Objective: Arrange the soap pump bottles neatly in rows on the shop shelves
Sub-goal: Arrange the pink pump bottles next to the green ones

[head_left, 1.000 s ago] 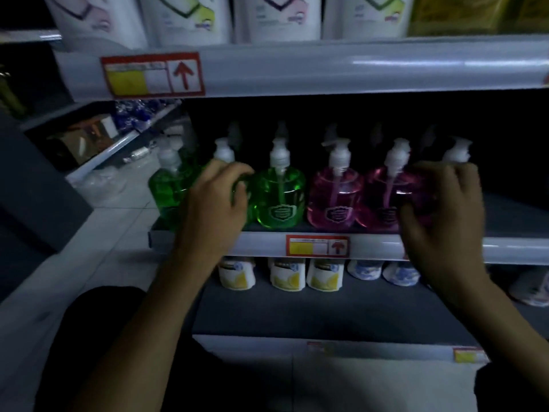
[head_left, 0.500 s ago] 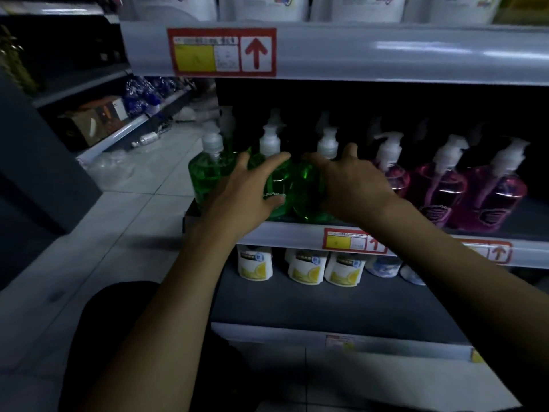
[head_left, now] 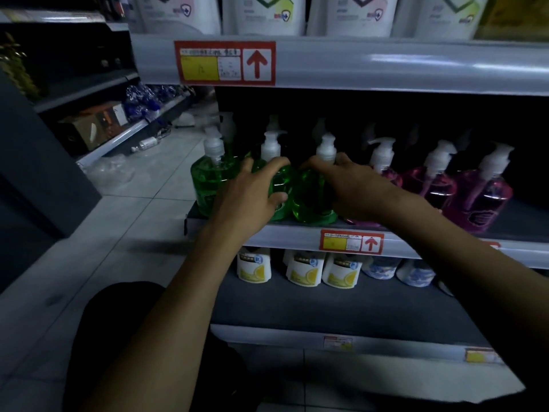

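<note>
Three green soap pump bottles stand in the front row at the left end of the middle shelf (head_left: 297,233): the leftmost (head_left: 208,179), the middle one (head_left: 280,185) and the right one (head_left: 312,197). My left hand (head_left: 252,194) wraps around the middle green bottle. My right hand (head_left: 353,188) grips the right green bottle from its right side. Three pink pump bottles (head_left: 436,185) continue the row to the right, one partly hidden behind my right hand. More pump heads show dimly in the dark row behind.
The shelf above carries large white refill pouches (head_left: 264,13) and a red price tag (head_left: 225,62). The shelf below holds white lemon-label bottles (head_left: 303,267) and blue-patterned ones (head_left: 383,267). To the left lies a tiled floor (head_left: 133,203) with another shelf unit and litter.
A second ago my right hand was at the pink bottles on the right; it has moved left onto the right green bottle. My left hand stays on the green bottles.
</note>
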A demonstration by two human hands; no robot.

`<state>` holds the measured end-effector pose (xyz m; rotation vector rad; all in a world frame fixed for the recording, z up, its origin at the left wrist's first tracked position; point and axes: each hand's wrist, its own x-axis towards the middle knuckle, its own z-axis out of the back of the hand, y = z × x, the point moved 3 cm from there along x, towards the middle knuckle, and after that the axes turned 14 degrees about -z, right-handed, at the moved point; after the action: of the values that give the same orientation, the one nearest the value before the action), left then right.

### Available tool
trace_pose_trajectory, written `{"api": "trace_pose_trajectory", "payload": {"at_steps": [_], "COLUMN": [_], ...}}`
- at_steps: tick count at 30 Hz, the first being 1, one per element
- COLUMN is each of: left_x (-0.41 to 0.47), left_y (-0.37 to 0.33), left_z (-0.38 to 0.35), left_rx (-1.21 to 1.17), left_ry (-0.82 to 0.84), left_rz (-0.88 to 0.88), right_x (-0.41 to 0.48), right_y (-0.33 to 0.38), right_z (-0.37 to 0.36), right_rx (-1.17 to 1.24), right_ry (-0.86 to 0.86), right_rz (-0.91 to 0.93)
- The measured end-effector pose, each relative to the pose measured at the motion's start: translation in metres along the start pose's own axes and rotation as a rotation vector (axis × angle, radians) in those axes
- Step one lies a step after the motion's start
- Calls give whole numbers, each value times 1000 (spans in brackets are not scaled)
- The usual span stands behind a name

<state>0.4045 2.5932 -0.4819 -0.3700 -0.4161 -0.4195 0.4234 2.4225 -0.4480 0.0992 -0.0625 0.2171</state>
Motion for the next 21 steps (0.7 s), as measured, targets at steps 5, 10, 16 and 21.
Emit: {"api": "trace_pose_trajectory", "payload": {"at_steps": [5,10,16,21], "left_x": [-34,-48,-25,-26], "left_y": [11,82,76,81], "left_z": [54,82,30,30], "left_rx": [-158,-509,-531,-452], "left_ry": [-501,-692,-266,-275], "left_rz": [59,485,334,291], "right_x": [-38,-28,13,16], "right_y": [9,50,70,67], "right_z": [22,15,-18,-18], "right_rx": [67,203,81,105], "right_ry": [-365,-305,-65,-85], "right_rz": [-31,65,33,50]}}
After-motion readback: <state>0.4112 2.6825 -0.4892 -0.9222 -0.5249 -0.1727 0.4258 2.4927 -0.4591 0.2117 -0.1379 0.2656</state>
